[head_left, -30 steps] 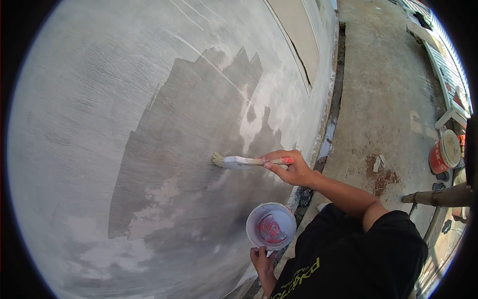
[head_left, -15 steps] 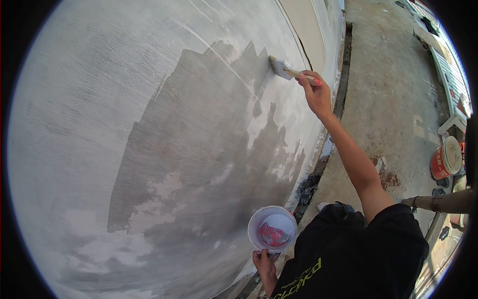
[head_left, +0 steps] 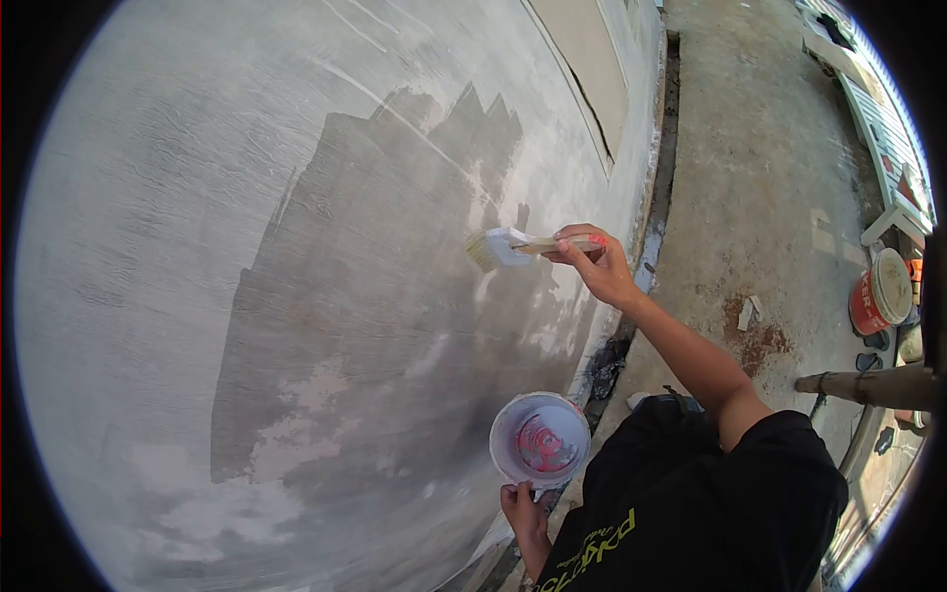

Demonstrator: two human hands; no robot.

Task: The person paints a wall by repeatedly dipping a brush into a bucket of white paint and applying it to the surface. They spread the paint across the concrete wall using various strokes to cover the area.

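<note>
In my right hand is a wide flat paintbrush, gripped by its wooden handle with red marks near the end. Its pale bristles point left and overlap the dark, wet-looking patch on the grey wall. Lower down, my left hand has its fingers closed on the near rim of a white bucket. Red-pink stains and a pale liquid show inside the bucket, which hangs close by the wall in front of my black shirt.
A narrow gutter runs along the foot of the wall beside a concrete walkway. To the right stand a red bucket with a pale lid and a wooden pole. A white slatted bench-like frame lies beyond them.
My right hand has brought the brush down and left, from the patch's upper right edge to its middle right. The left hand keeps hold of the bucket, whose opening has tilted slightly.
</note>
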